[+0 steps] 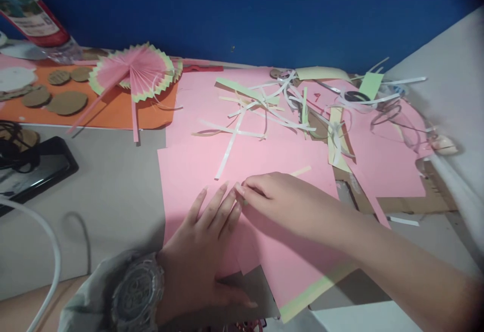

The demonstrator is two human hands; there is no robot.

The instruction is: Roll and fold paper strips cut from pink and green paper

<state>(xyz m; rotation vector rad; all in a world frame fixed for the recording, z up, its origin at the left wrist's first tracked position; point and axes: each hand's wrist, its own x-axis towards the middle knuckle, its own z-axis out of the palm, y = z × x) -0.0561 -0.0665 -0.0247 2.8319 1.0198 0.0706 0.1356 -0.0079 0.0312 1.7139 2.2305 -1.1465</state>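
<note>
My left hand (207,231) lies flat on pink paper (181,170), fingers stretched out and slightly apart, with a clear watch on the wrist. Beside its fingertips, my right hand (262,193) is closed in a pinch against the paper. A speck of green shows under its fingers; what they hold is too hidden to name. Below the right forearm extends a pink sheet (298,266) with a green and yellow strip along its lower edge. White paper strips (229,153) lie just beyond the hands.
Folded pink-and-green paper fans (151,67) and cardboard discs (68,102) rest on orange paper (124,115). A bottle (45,24) stands at the back left. Left of me are a black device (41,170) and white cable (56,256). Paper scraps (340,135) and a blue wall (264,14) lie beyond.
</note>
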